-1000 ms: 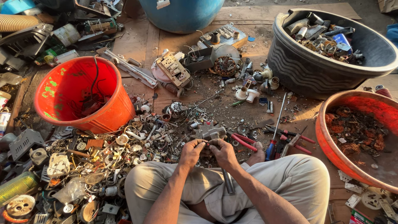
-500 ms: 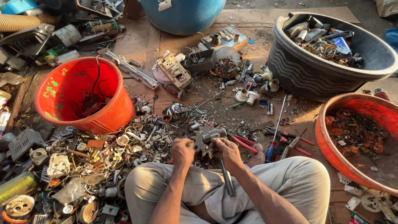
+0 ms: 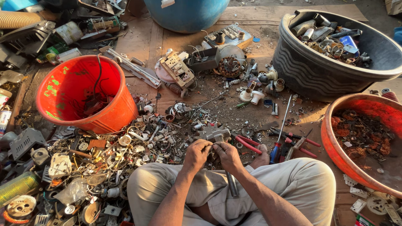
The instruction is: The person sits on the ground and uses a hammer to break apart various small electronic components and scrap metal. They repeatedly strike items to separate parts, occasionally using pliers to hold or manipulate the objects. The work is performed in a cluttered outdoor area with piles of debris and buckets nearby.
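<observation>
I sit cross-legged in beige trousers on a scrap-strewn floor. My left hand [image 3: 195, 155] and my right hand [image 3: 228, 155] meet in front of my knees, fingers pinched together on a small scrap part [image 3: 212, 146] that the fingers mostly hide. A hammer [image 3: 231, 184] lies between my legs, its metal head pointing away from me just beyond my hands. Red-handled pliers [image 3: 248, 143] rest right of my right hand.
An orange bucket [image 3: 106, 119] holding wires stands at the left, with a heap of small metal scrap [image 3: 96, 167] below it. A black tub [image 3: 310, 71] of parts is at the far right, with an orange basin [image 3: 335, 155] of copper wire nearer. A blue-handled screwdriver [image 3: 277, 142] is nearby.
My hands drew slightly apart half a second ago and have closed together again on the small part. The hammer and everything around me stay put.
</observation>
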